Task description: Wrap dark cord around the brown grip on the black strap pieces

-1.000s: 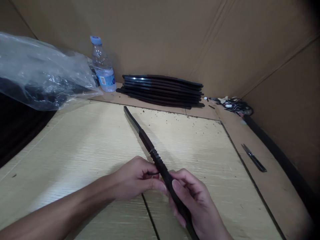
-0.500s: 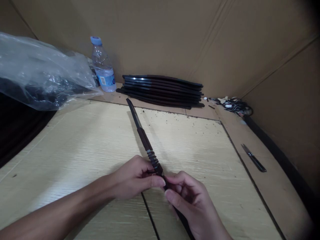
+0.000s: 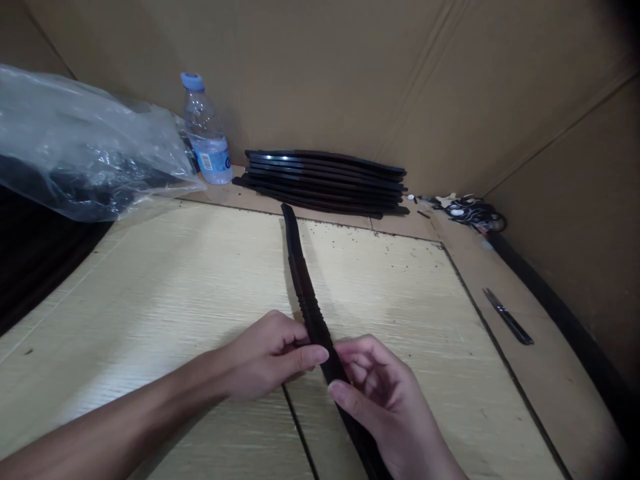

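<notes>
In the head view, a long black strip [image 3: 305, 287] ran from the lower middle of the frame up toward the centre. The left hand [image 3: 270, 357] pinched it between thumb and fingers, likely to steady it. The right hand [image 3: 385, 407] curled loosely around its near part, thumb on top. A stack of strips [image 3: 325, 180], a bottle [image 3: 205, 133], a plastic bag [image 3: 85, 153] and a small blade [image 3: 507, 317] lay around the edges of the board [image 3: 150, 280].

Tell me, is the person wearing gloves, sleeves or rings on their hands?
No. The left hand and right hand are bare: no gloves, rings or watch show. The left forearm is uncovered as far as the picture's edge, with no sleeve in sight. Fingernails are short and plain.
</notes>
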`<state>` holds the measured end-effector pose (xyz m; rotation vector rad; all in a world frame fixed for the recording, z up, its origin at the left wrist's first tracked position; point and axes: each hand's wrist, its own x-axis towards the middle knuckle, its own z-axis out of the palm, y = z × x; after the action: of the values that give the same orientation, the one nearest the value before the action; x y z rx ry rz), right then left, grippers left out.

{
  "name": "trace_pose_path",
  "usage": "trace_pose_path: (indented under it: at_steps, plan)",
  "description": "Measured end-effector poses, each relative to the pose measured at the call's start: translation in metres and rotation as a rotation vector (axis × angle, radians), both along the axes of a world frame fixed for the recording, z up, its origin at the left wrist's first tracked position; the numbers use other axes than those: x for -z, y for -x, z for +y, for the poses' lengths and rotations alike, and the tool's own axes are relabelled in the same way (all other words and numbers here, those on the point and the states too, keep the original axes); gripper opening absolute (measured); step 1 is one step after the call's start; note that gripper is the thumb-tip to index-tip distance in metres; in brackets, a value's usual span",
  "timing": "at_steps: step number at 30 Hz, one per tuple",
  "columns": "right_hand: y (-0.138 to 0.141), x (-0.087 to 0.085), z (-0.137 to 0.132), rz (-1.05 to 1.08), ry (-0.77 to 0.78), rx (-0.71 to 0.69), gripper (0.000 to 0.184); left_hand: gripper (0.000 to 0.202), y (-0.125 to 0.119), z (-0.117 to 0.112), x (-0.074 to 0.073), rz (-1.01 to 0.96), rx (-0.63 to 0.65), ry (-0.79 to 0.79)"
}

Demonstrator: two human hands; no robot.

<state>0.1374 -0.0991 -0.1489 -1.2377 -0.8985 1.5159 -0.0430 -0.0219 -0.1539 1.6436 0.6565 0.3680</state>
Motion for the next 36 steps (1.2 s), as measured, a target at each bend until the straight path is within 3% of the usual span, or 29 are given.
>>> trace_pose_path:
  at_steps: [5, 10, 22, 28, 36]
  plan:
    - [0.001, 0.008, -0.001, 0.032, 0.019, -0.049, 0.055, 0.032, -0.003, 0.000, -0.007, -0.086, 0.026, 0.051]
    - [0.001, 0.006, 0.000, 0.027, 0.025, -0.122, 0.039, 0.032, -0.003, 0.000, -0.009, -0.091, 0.032, 0.069]
    - [0.001, -0.003, 0.003, 0.049, 0.041, -0.120, 0.024, 0.034, -0.001, 0.000, -0.003, -0.011, 0.015, 0.041]
    - [0.002, -0.001, 0.001, 0.125, 0.120, -0.175, 0.029, 0.036, -0.001, 0.000, -0.002, -0.036, 0.026, 0.053]
    - [0.001, -0.001, -0.001, 0.102, 0.102, -0.136, 0.030, 0.037, -0.002, 0.000, -0.002, -0.060, 0.042, 0.081]
